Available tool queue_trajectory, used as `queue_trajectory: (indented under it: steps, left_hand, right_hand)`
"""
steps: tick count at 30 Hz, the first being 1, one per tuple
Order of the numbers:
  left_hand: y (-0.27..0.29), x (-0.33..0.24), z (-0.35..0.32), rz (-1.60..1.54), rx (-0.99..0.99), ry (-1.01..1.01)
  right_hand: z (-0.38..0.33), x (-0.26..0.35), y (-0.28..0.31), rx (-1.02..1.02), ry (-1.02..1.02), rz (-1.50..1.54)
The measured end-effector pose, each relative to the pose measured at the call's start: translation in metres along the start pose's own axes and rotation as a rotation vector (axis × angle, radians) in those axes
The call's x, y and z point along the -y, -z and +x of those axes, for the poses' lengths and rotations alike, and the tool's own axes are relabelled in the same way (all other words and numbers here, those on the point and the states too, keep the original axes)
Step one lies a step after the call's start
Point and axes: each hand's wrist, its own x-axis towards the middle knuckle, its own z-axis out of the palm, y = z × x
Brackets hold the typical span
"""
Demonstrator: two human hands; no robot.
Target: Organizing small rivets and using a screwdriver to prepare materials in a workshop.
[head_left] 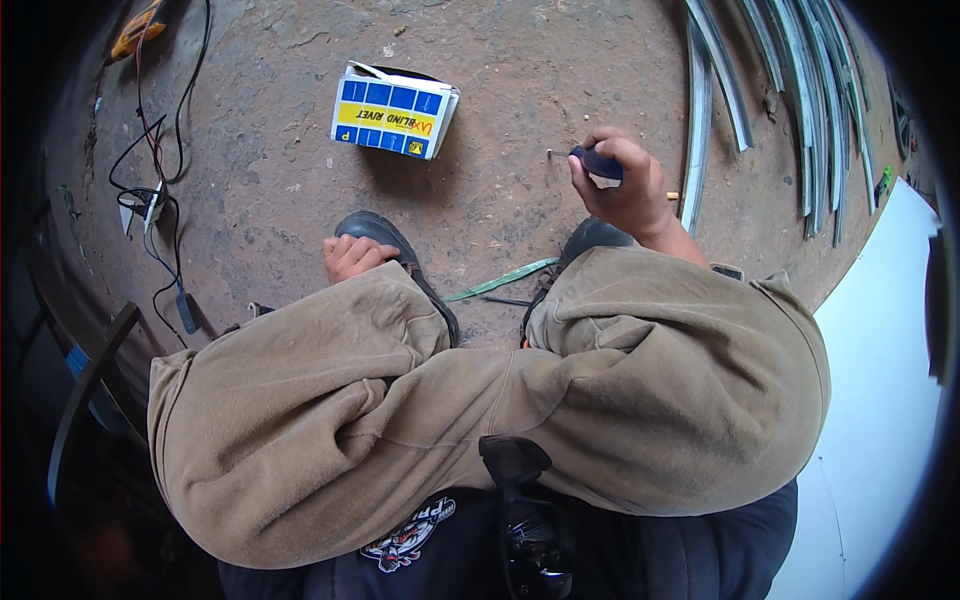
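My right hand [627, 180] is raised above the floor in front of my right shoe [596, 236]. Its thumb and fingers grip a dark blue, curved object [598, 164] whose kind I cannot make out. Just left of it a small silver pin-like piece [550, 153] shows, and I cannot tell whether it touches the blue object. My left hand [357, 258] is beside my left shoe [375, 236], past the left knee. Its fingers are curled and pressed together, and whatever lies under them is hidden. Ahead of both hands sits an open white, blue and yellow carton [390, 115].
Several long metal channels [812, 110] lie at the right, near a white sheet [890, 330]. Black cables [150, 190] and an orange tool [133, 35] are on the left. Between my shoes runs a green strip [505, 278]. A small tan cylinder [673, 196] lies by my right wrist.
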Motion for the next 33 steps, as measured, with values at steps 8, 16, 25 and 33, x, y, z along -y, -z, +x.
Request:
queue_trajectory:
  steps: [8,16,25,33]
  left_hand:
    - [-0.002,0.002,0.000,-0.006,-0.017,0.004]
    - [-0.002,0.001,0.003,-0.011,-0.010,-0.011]
    - [-0.002,0.002,0.000,-0.015,-0.018,-0.004]
    - [-0.005,0.002,-0.001,-0.011,-0.016,-0.004]
  right_hand:
    - [0.019,0.011,0.018,0.048,-0.030,-0.031]
    - [-0.009,0.000,0.003,-0.010,-0.061,-0.019]
    - [0.016,0.005,0.014,0.081,-0.059,-0.038]
    - [-0.002,0.005,0.006,-0.004,-0.039,-0.043]
